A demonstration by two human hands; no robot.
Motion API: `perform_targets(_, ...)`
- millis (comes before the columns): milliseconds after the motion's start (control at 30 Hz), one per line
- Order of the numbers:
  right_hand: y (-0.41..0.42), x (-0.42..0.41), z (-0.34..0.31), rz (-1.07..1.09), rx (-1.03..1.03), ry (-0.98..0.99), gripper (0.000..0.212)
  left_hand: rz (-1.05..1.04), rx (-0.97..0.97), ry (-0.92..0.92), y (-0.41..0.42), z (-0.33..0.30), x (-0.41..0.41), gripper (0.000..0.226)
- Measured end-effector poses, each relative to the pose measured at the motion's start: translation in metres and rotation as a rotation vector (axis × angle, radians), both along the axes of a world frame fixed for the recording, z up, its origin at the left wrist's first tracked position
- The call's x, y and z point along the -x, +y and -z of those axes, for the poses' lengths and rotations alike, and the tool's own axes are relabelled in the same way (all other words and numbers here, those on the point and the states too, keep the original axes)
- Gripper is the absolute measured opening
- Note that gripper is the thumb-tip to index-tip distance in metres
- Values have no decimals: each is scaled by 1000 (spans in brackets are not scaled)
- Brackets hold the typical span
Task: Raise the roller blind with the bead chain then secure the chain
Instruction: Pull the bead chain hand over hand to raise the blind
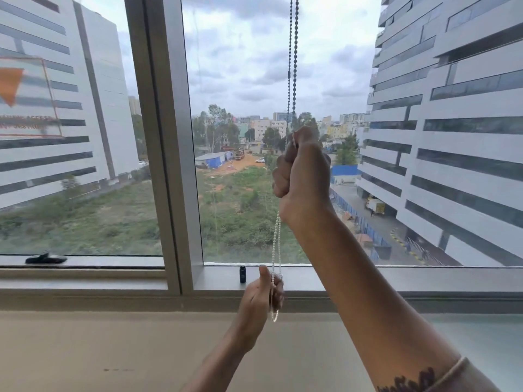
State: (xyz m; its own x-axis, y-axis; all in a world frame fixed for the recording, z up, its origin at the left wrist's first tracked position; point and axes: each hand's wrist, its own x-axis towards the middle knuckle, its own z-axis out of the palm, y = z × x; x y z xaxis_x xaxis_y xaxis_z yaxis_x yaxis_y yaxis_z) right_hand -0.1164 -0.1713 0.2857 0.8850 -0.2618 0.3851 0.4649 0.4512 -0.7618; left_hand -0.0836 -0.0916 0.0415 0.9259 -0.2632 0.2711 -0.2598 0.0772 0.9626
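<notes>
Chain is the whole business here: the bead chain [292, 66] hangs as a doubled loop in front of the window glass [243, 80], running down from above the frame's top edge, through the right hand [304, 168] and on to the left hand [261, 295] near the sill [368, 278]; the blind itself is out of view, presumably already well up. The right hand is clenched in a fist around both strands at about mid-height; the left pinches the bottom of the loop between thumb and fingers, the slack end dangling just below. It looks light, limp and a bit slick, so I'd judge a closed grip across several beads holds better than a fingertip pinch; pulling one strand straight down should keep it from skipping. A small dark fitting [242, 274] stands on the frame just beside the left hand; it may be the chain's keeper, though I cannot tell.
</notes>
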Motion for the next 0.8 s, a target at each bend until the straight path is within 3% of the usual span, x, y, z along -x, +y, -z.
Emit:
perform_targets(167,3,2,16,-53,-27,21,62,-56,-75,-46,11,-49,-17,68)
perform_targets(367,6,0,50,-22,-24,107,52,-127,14,-142,20,-136,-30,81)
perform_targets(667,6,-8,100,3,29,187,53,-89,119,-202,20,-252,-28,71)
perform_targets(800,7,-15,124,16,37,209,53,-81,141,-197,18,-293,-21,77)
